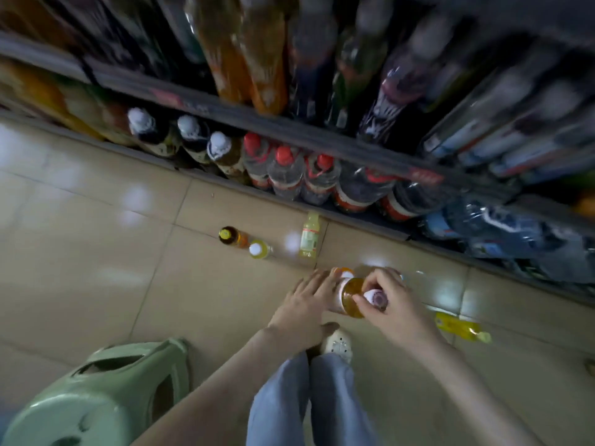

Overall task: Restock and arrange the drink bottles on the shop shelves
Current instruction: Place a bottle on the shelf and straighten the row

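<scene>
My right hand (391, 300) grips the neck of an amber drink bottle (351, 297) with a white cap, just above the tiled floor. My left hand (309, 304) lies with straight fingers against that bottle's left side. Behind it stands an orange-capped bottle (343, 272), mostly hidden. Farther out on the floor stand a dark bottle with a yellow cap (230, 235), a yellow bottle with a white cap (259, 249) and a pale yellow bottle (310, 235). A yellow bottle (460, 326) lies on its side at the right.
Shelves (289, 127) full of blurred large bottles run diagonally across the top; red-capped water bottles (285, 172) fill the lowest row. A green plastic stool (96, 397) stands at the lower left. My legs and a white shoe (336, 344) are below the hands.
</scene>
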A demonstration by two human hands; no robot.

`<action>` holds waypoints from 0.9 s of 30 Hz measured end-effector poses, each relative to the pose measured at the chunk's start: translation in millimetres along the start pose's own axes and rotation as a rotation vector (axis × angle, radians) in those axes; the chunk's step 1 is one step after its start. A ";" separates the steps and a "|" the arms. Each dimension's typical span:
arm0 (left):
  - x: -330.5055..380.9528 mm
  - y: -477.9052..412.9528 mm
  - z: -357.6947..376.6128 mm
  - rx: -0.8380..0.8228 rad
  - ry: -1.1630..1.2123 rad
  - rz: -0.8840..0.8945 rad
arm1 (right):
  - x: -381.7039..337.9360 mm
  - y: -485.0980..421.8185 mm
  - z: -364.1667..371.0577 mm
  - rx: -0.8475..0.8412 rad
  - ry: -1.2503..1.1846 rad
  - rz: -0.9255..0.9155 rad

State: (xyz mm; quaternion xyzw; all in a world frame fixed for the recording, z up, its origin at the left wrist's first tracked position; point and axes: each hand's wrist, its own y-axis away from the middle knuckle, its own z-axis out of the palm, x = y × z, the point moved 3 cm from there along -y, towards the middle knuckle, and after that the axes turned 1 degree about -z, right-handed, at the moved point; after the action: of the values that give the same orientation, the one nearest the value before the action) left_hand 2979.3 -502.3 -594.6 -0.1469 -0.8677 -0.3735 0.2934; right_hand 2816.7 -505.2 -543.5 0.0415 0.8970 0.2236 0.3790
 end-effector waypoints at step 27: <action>660.9 204.9 6.5 -0.082 0.067 0.895 | 8.4 513.2 -464.5 1.087 -0.834 -0.174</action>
State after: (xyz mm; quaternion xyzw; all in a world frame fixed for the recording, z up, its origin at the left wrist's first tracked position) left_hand 2555.4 -335.1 -74.0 -0.5069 -0.6933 -0.2484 0.4480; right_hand 2437.4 -214.8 -42.5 0.2362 0.6611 -0.3236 0.6344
